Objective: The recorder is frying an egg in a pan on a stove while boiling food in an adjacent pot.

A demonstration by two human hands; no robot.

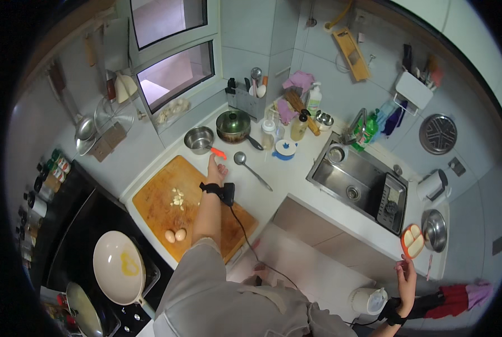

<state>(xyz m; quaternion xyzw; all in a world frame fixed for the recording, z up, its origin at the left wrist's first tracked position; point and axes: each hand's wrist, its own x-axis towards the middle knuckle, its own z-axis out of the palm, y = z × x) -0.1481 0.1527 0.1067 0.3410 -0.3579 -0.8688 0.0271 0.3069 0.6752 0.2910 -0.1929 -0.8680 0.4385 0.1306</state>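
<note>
My left hand (217, 169) reaches over the far corner of a wooden cutting board (158, 185). Its fingertips are by the orange handle (218, 152) of a small metal saucepan (198, 140); the fingers look apart and not wrapped around it. To its right lies a steel ladle (251, 169). On the board are peeled garlic cloves (177, 198) and two brown eggs (175, 235), partly beside my forearm. At far right, the fingertips of my right hand (405, 271) meet the rim of an orange-edged divided plate (413, 242) on the counter; whether they grip it is unclear.
A pale frying pan (112, 261) with yellow oil sits on the black stove, near a glass-lidded pan (82, 311). A lidded pot (233, 126), bottles (299, 128) and a knife block (244, 103) line the back. The sink (343, 185) is right; a steel bowl (435, 231) stands beyond the plate.
</note>
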